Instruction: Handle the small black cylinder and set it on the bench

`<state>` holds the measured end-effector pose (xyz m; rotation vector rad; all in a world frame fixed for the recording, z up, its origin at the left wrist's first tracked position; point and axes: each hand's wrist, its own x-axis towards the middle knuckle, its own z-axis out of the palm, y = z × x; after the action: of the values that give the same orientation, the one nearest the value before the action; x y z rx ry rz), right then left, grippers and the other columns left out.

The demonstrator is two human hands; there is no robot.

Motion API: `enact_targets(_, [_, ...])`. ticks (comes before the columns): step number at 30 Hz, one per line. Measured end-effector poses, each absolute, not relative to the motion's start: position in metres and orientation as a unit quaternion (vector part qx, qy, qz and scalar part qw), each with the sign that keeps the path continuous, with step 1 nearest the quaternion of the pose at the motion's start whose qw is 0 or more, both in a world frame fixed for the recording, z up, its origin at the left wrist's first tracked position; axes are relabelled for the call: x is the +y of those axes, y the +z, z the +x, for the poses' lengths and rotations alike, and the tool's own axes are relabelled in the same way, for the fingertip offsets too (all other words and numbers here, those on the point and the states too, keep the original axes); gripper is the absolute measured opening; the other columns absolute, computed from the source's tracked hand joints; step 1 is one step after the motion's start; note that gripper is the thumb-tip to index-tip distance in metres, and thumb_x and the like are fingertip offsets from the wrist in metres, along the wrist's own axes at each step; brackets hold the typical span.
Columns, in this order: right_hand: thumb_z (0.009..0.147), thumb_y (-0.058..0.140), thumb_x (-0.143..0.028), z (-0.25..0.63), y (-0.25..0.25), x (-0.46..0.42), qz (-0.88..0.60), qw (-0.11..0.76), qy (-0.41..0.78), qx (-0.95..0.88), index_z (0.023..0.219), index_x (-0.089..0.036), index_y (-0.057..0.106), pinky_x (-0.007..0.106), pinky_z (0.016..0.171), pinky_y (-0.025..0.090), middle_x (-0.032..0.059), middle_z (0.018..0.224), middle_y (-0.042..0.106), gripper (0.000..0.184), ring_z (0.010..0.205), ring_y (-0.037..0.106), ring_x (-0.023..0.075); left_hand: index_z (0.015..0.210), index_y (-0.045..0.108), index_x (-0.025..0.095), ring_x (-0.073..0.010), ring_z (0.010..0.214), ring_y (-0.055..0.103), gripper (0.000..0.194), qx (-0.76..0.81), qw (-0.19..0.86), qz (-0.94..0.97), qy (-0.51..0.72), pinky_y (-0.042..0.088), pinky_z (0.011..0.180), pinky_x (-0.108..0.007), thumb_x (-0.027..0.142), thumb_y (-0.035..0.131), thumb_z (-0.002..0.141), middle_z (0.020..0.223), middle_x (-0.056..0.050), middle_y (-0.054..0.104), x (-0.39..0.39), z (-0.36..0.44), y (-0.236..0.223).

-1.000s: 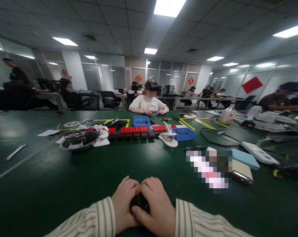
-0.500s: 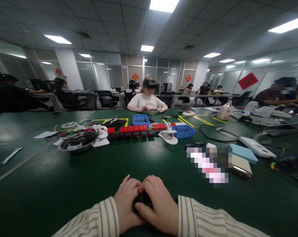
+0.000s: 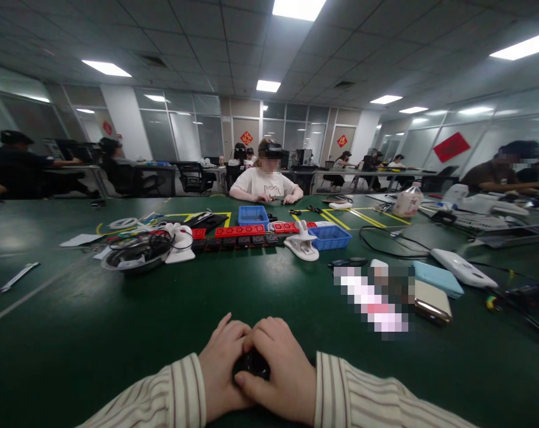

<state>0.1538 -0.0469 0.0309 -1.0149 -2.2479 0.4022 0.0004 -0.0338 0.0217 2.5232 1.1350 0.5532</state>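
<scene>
My left hand (image 3: 220, 365) and my right hand (image 3: 281, 368) rest together on the green table (image 3: 118, 333) at the near edge. Both are curled round a small black object (image 3: 251, 365), mostly hidden between the fingers. I cannot make out what the object is. Striped sleeves cover both forearms.
Further out lie a metal bowl of cables (image 3: 138, 252), red and black power strips (image 3: 238, 236), two blue bins (image 3: 329, 236), a white clamp (image 3: 301, 244), phones and power banks (image 3: 434, 285) at the right, and a wrench (image 3: 15, 277) at the left. A person (image 3: 266, 181) sits opposite; others work at side tables.
My hands have stayed clasped on the black object, shifting only slightly. The view has wobbled a little, and a standing person at the far left has left the view.
</scene>
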Motion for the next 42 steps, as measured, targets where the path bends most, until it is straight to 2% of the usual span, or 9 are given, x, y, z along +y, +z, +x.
enact_targets(5, [0.064, 0.043, -0.018, 0.1561, 0.0362, -0.0483, -0.265, 0.355, 0.175, -0.879, 0.084, -0.018, 0.05, 0.033, 0.074, 0.035, 0.0039, 0.083, 0.054, 0.021, 0.08, 0.047, 0.018, 0.085, 0.057, 0.02, -0.0222, 0.087, 0.054, 0.034, 0.376, 0.17, 0.892, 0.184, 0.018, 0.102, -0.054, 0.023, 0.06, 0.052, 0.088, -0.002, 0.056, -0.0333, -0.0002, 0.0222])
enact_targets(10, [0.069, 0.052, -0.035, 0.1537, 0.0366, -0.0509, -0.334, 0.356, 0.184, -0.853, 0.09, -0.017, 0.05, 0.036, 0.077, 0.036, 0.007, 0.092, 0.052, 0.028, 0.085, 0.045, 0.0205, 0.108, 0.048, 0.02, -0.0276, 0.101, 0.049, 0.06, 0.377, 0.162, 0.89, 0.2, 0.018, 0.101, -0.057, 0.037, 0.066, 0.053, 0.103, -0.007, 0.054, -0.0318, -0.0046, 0.0183])
enact_targets(12, [0.067, 0.06, -0.041, 0.1517, 0.0348, -0.0512, -0.388, 0.329, 0.181, -0.842, 0.086, -0.016, 0.05, 0.035, 0.074, 0.037, 0.006, 0.087, 0.051, 0.032, 0.08, 0.045, 0.0202, 0.103, 0.051, 0.02, -0.0268, 0.097, 0.051, 0.054, 0.379, 0.17, 0.89, 0.189, 0.019, 0.101, -0.057, 0.039, 0.065, 0.055, 0.098, -0.006, 0.055, -0.0311, -0.0057, 0.0176])
enact_targets(16, [0.066, 0.06, -0.028, 0.1496, 0.0319, -0.051, -0.408, 0.307, 0.167, -0.844, 0.079, -0.017, 0.047, 0.032, 0.07, 0.037, 0.0035, 0.082, 0.05, 0.021, 0.077, 0.044, 0.0185, 0.089, 0.056, 0.02, -0.0235, 0.09, 0.053, 0.038, 0.376, 0.186, 0.891, 0.171, 0.019, 0.101, -0.055, 0.032, 0.065, 0.054, 0.089, -0.003, 0.055, -0.0297, -0.0056, 0.019])
enact_targets(21, [0.066, 0.051, -0.022, 0.152, 0.0326, -0.0501, -0.36, 0.33, 0.156, -0.859, 0.08, -0.018, 0.047, 0.031, 0.071, 0.035, 0.0029, 0.082, 0.052, 0.016, 0.077, 0.045, 0.0177, 0.092, 0.055, 0.022, -0.023, 0.089, 0.053, 0.04, 0.369, 0.195, 0.891, 0.178, 0.021, 0.1, -0.054, 0.028, 0.061, 0.054, 0.089, -0.002, 0.055, -0.0304, -0.0031, 0.0208])
enact_targets(26, [0.06, 0.043, -0.018, 0.1549, 0.0378, -0.052, -0.285, 0.355, 0.179, -0.872, 0.087, -0.018, 0.048, 0.034, 0.077, 0.034, 0.0049, 0.088, 0.054, 0.027, 0.083, 0.046, 0.0188, 0.099, 0.052, 0.02, -0.0245, 0.095, 0.052, 0.048, 0.379, 0.165, 0.891, 0.19, 0.017, 0.102, -0.055, 0.027, 0.062, 0.052, 0.096, -0.004, 0.055, -0.033, -0.0015, 0.0196])
enact_targets(33, [0.069, 0.058, -0.042, 0.1551, 0.0367, -0.0516, -0.398, 0.35, 0.178, -0.829, 0.087, -0.017, 0.05, 0.034, 0.072, 0.036, 0.0044, 0.085, 0.052, 0.032, 0.078, 0.045, 0.0197, 0.098, 0.05, 0.019, -0.0286, 0.094, 0.052, 0.071, 0.402, 0.142, 0.876, 0.224, 0.019, 0.1, -0.059, 0.061, 0.068, 0.043, 0.096, -0.007, 0.056, -0.0336, -0.0041, 0.0188])
enact_targets(38, [0.065, 0.063, -0.047, 0.1531, 0.0324, -0.048, -0.411, 0.336, 0.166, -0.831, 0.08, -0.017, 0.048, 0.033, 0.069, 0.035, 0.0032, 0.081, 0.051, 0.037, 0.074, 0.045, 0.0185, 0.084, 0.053, 0.019, -0.024, 0.085, 0.055, 0.039, 0.387, 0.14, 0.886, 0.215, 0.02, 0.1, -0.056, 0.045, 0.063, 0.057, 0.085, -0.004, 0.056, -0.0331, -0.0057, 0.0227])
enact_targets(42, [0.069, 0.053, -0.031, 0.1521, 0.0343, -0.0475, -0.355, 0.347, 0.167, -0.852, 0.079, -0.018, 0.046, 0.033, 0.071, 0.035, 0.0023, 0.079, 0.052, 0.017, 0.076, 0.045, 0.0178, 0.084, 0.055, 0.019, -0.022, 0.085, 0.055, 0.035, 0.379, 0.156, 0.889, 0.204, 0.017, 0.103, -0.054, 0.029, 0.063, 0.051, 0.085, -0.002, 0.056, -0.0312, -0.0059, 0.0227])
